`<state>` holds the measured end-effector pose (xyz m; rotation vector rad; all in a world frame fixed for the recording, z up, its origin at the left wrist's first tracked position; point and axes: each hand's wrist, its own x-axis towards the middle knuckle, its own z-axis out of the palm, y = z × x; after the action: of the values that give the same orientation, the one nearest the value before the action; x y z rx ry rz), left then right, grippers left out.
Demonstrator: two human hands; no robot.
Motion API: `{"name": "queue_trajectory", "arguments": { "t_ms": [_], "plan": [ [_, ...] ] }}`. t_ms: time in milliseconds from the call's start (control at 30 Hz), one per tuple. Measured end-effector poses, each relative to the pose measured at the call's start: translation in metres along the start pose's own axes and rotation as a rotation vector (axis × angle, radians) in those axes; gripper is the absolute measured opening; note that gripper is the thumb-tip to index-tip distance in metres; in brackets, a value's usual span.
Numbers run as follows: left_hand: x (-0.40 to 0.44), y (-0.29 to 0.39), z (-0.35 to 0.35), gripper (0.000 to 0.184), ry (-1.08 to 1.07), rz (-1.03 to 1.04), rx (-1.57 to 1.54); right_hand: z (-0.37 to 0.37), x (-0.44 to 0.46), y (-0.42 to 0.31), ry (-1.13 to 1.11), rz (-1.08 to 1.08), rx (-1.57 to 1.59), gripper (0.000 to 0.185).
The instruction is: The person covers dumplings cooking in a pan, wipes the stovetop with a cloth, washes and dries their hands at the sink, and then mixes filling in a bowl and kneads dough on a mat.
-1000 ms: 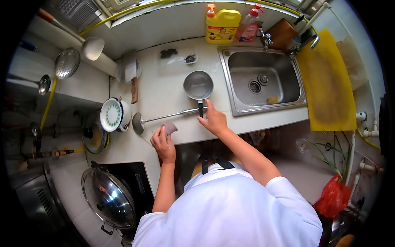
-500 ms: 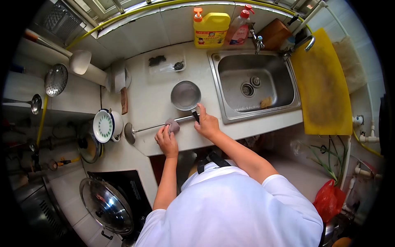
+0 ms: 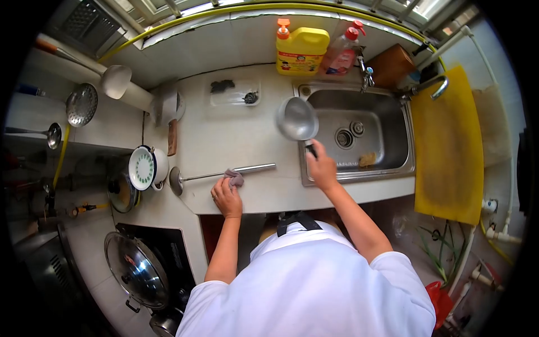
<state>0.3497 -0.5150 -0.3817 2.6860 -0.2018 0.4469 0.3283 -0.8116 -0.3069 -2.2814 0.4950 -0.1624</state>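
My right hand is closed round the black handle of a small grey saucepan, which is held over the left rim of the steel sink and slightly blurred. My left hand has its fingertips closed on a crumpled greyish-pink cloth on the counter. That cloth lies against the shaft of a long-handled metal ladle, whose bowl points left. Inside the sink are the drain and a tan sponge.
Behind stand a yellow jug and a pink soap bottle. A clear tray, a cleaver and an enamel pot with a plate are on the counter. A lidded wok sits lower left; a yellow board hangs right.
My right hand has lifted the saucepan off the counter and moved it right to the sink's edge. My left hand stays by the ladle with the cloth, now pressed flatter.
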Motion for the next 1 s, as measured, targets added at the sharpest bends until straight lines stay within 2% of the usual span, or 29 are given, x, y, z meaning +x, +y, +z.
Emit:
{"name": "queue_trajectory", "arguments": {
  "t_ms": [67, 133, 167, 200, 300, 333, 400, 467, 600, 733, 800, 833, 867, 933, 1000],
  "plan": [
    [0.002, 0.002, 0.001, 0.042, 0.015, -0.006, 0.023, -0.007, 0.013, 0.037, 0.284, -0.238, 0.211, 0.042],
    [0.003, 0.004, -0.001, 0.042, 0.02, 0.004, 0.025, -0.035, 0.022, 0.043, -0.01, 0.282, 0.837, 0.041],
    [0.002, 0.003, 0.0, 0.042, 0.028, -0.008, 0.028, -0.047, 0.025, 0.035, -0.042, 0.382, 0.967, 0.038],
    [0.001, 0.002, 0.001, 0.042, 0.021, -0.008, 0.023, -0.047, 0.032, 0.034, -0.054, 0.374, 0.964, 0.038],
    [0.001, 0.003, 0.001, 0.043, 0.012, -0.024, 0.026, -0.04, 0.065, 0.024, -0.051, 0.061, 0.612, 0.037],
    [0.001, 0.004, -0.001, 0.043, -0.002, -0.027, 0.034, -0.031, 0.079, 0.015, -0.061, 0.05, 0.614, 0.037],
    [0.0, 0.004, -0.001, 0.043, 0.002, -0.031, 0.04, -0.006, 0.107, -0.006, 0.031, -0.321, 0.328, 0.04],
    [0.001, 0.003, 0.0, 0.043, 0.006, -0.024, 0.043, 0.016, 0.131, -0.031, -0.099, -0.26, 0.203, 0.04],
    [0.001, 0.004, -0.001, 0.043, -0.019, -0.015, 0.02, 0.064, 0.162, -0.074, -0.185, -0.261, -0.01, 0.04],
    [0.002, 0.014, -0.002, 0.041, -0.029, -0.045, -0.018, 0.087, 0.171, -0.084, -0.225, -0.256, -0.042, 0.041],
    [0.003, 0.027, -0.009, 0.042, -0.022, -0.17, 0.085, 0.075, 0.167, -0.081, -0.241, -0.225, -0.015, 0.041],
    [0.004, 0.038, -0.014, 0.044, -0.022, -0.233, 0.104, 0.061, 0.163, -0.08, -0.27, -0.282, -0.009, 0.043],
    [0.007, 0.048, -0.018, 0.044, -0.035, -0.212, 0.092, 0.049, 0.16, -0.076, -0.298, -0.339, -0.004, 0.044],
    [0.017, 0.068, -0.028, 0.048, 0.123, -0.127, 0.162, 0.02, 0.152, -0.057, -0.256, -0.384, -0.05, 0.04],
    [0.032, 0.091, -0.031, 0.043, 0.157, -0.034, 0.108, -0.023, 0.142, -0.034, -0.016, -0.517, 0.13, 0.028]
  ]
}}
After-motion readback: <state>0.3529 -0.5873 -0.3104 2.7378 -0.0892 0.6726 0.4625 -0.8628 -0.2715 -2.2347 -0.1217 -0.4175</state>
